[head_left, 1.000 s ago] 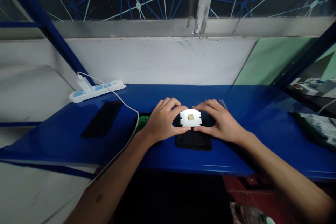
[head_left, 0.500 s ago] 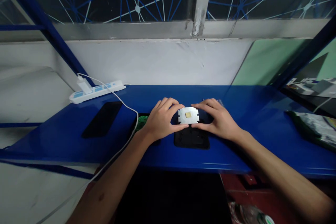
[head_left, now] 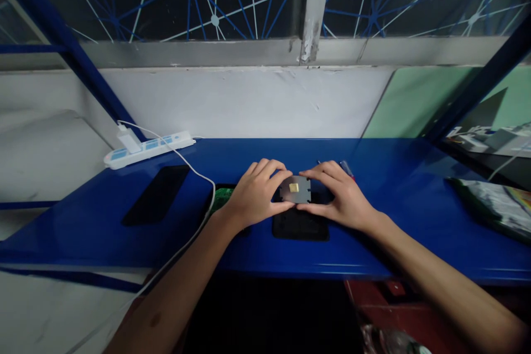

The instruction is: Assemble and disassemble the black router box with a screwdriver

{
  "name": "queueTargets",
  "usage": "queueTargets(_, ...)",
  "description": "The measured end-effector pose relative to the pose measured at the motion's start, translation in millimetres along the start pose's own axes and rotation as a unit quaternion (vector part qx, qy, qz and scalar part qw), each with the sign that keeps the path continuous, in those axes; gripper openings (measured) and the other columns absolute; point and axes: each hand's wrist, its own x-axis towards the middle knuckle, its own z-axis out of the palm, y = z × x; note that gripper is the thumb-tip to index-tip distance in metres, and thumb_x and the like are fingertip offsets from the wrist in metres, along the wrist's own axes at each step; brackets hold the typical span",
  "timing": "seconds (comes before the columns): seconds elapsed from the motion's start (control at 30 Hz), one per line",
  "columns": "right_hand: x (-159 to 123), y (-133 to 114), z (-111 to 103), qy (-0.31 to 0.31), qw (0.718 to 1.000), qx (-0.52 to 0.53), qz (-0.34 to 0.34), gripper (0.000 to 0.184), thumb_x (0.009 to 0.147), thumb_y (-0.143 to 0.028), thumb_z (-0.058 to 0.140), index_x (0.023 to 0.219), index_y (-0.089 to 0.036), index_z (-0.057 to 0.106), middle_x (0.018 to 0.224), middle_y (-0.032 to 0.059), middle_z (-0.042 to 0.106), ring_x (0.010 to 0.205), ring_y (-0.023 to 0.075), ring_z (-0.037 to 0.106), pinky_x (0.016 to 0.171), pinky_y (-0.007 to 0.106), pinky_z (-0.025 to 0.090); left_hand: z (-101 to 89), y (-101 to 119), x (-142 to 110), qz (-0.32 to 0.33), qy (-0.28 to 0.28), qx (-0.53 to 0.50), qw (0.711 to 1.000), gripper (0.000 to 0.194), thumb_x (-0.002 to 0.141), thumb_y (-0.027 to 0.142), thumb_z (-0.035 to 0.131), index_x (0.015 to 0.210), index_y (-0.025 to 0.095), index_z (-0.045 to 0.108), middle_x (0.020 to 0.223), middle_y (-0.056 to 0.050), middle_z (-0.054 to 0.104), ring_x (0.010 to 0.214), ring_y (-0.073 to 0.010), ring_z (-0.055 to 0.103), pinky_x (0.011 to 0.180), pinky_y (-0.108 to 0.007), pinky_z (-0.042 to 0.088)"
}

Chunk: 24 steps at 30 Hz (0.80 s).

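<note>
Both hands pinch a small silvery metal plate (head_left: 302, 194) with notched edges and a yellowish square in its middle. My left hand (head_left: 258, 191) grips its left side between thumb and fingers. On the right side my right hand (head_left: 338, 193) holds it the same way. Just below, a flat black tray-like piece (head_left: 301, 227) lies on the blue table, partly hidden by the plate and hands. By my left wrist a green circuit board (head_left: 222, 197) shows in part. Behind my right hand, a screwdriver-like tool (head_left: 347, 168) with a clear and red handle is partly covered.
A white power strip (head_left: 151, 149) with a plugged-in charger sits at the back left of the blue table (head_left: 373, 166). Its white cable (head_left: 199, 173) runs past my left forearm. A black flat panel (head_left: 156, 194) lies left, a shiny packet (head_left: 493, 204) far right.
The plate has tilted, so its face looks darker grey instead of bright white. Both hands still hold it, and the whole view has shifted slightly.
</note>
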Motion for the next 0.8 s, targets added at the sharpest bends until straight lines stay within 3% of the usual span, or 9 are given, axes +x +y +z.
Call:
queueTargets(0.13,1,-2,2,0.006,1.0,0.018,-0.002,0.06,0.082,-0.046,0.076,0.133,-0.022,0.053,0.111,0.0102,0.065,0.1,0.0264,0.06,0.09,0.047,0.051,-1.2,5,5,0.0,0.012,-0.026,1.0,0.039,0.083,0.033,0.073,0.116,0.019,0.059,0.118,-0.009,0.061,0.105,-0.0289,0.056,0.088,-0.043,0.047)
queueTargets(0.33,3,-3,3,0.002,0.997,0.066,0.04,0.077,0.075,-0.054,0.079,0.139,-0.025,0.048,0.115,0.0102,0.062,0.106,0.0284,0.058,0.093,0.048,0.051,-3.3,9,5,-0.032,0.067,-0.138,0.988,0.046,0.078,0.04,0.081,0.114,0.022,0.058,0.114,-0.007,0.059,0.105,-0.0273,0.055,0.09,-0.043,0.049)
queueTargets(0.5,3,-5,9,-0.049,0.99,0.119,0.056,0.067,0.073,-0.057,0.08,0.125,-0.022,0.056,0.112,0.0095,0.058,0.101,0.0262,0.058,0.089,0.043,0.053,-0.1,15,6,-0.036,0.086,-0.205,0.974,0.054,0.078,0.05,0.081,0.119,0.024,0.058,0.122,-0.009,0.055,0.113,-0.0298,0.052,0.099,-0.049,0.047)
queueTargets(0.63,3,-5,12,-0.04,0.984,0.166,0.044,0.056,0.082,-0.06,0.07,0.119,-0.021,0.059,0.109,0.0095,0.058,0.098,0.0244,0.057,0.085,0.041,0.052,3.1,17,5,-0.029,0.066,-0.243,0.967,0.058,0.079,0.057,0.078,0.124,0.027,0.056,0.127,-0.01,0.053,0.118,-0.0315,0.05,0.103,-0.053,0.045)
queueTargets(0.8,1,-2,13,-0.013,0.991,0.13,0.035,0.051,0.082,-0.051,0.074,0.121,-0.021,0.058,0.105,0.0085,0.06,0.095,0.0239,0.058,0.085,0.042,0.053,0.0,13,1,-0.019,0.065,-0.224,0.972,0.057,0.077,0.042,0.084,0.125,0.027,0.057,0.126,-0.009,0.053,0.118,-0.03,0.05,0.103,-0.051,0.045)
